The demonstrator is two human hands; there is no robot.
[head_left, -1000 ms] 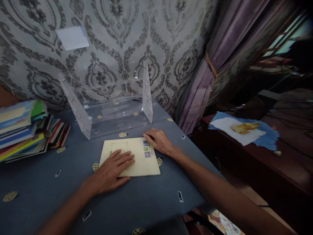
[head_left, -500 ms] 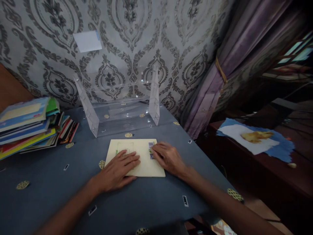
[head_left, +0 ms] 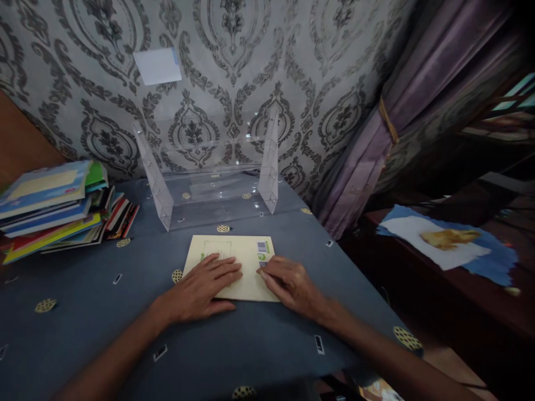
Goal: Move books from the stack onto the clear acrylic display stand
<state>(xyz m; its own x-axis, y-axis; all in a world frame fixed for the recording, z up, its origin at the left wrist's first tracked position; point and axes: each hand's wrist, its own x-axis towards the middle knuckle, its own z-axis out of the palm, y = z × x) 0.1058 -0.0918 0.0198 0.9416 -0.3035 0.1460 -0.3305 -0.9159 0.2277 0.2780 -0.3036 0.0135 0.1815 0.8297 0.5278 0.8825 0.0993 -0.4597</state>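
Note:
A cream-coloured book [head_left: 246, 281] lies on the table in front of me, with green print at its left and a small barcode and green logo at its upper right. My left hand [head_left: 211, 281] rests flat on the book's left half, fingers stretched out and covering part of the print. On the right side, my right hand [head_left: 290, 284] is curled with thumb and fingertips pinched together, touching the cover just below the logo. Whatever may be between those fingertips is hidden.
A clear plastic rack [head_left: 161, 197] stands behind the book, near the patterned wall. Several stacked books [head_left: 54, 206] sit at the left. Beyond the table's right edge, a blue and white cloth [head_left: 451, 245] lies on a dark red surface beside a purple curtain [head_left: 371, 150].
My right hand has slid down the cover, uncovering more of the barcode and the green logo. My left hand stays flat on the book. The view has shifted slightly.

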